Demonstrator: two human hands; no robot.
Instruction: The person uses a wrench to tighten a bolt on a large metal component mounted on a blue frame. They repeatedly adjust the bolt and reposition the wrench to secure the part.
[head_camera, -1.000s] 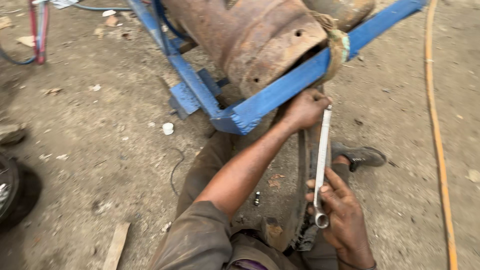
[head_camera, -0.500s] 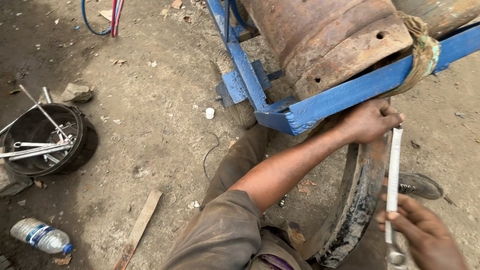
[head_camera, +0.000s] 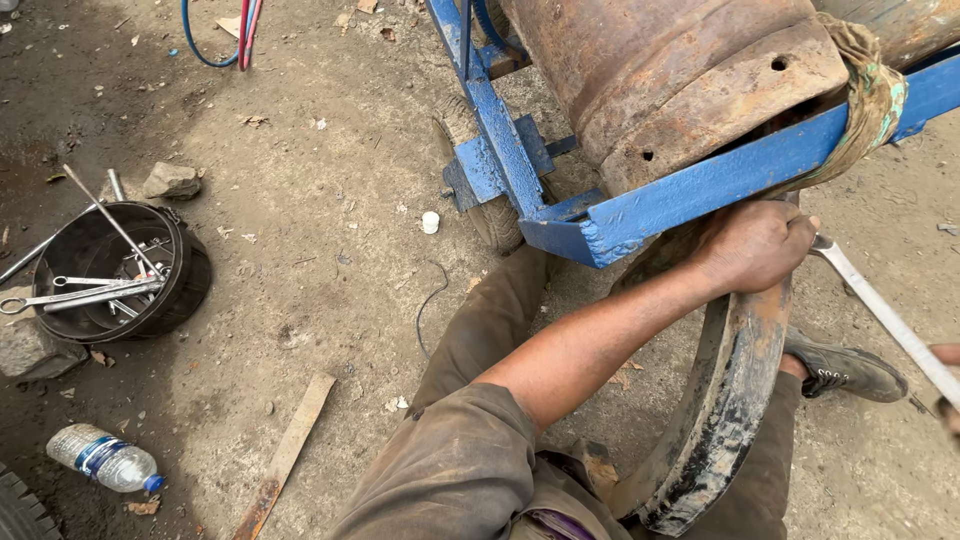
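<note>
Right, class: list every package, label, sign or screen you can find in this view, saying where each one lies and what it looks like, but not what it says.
Plastic water bottle: lying on its side on the dirt at lower left; clear, with a blue cap.
Its label: a blue and white band around the bottle's middle.
No signs or screens in view.

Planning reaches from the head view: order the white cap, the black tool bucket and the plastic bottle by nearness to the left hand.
From the left hand:
1. White cap, on the dirt left of the blue frame.
2. Black tool bucket, far left.
3. Plastic bottle, lower-left corner.
</note>
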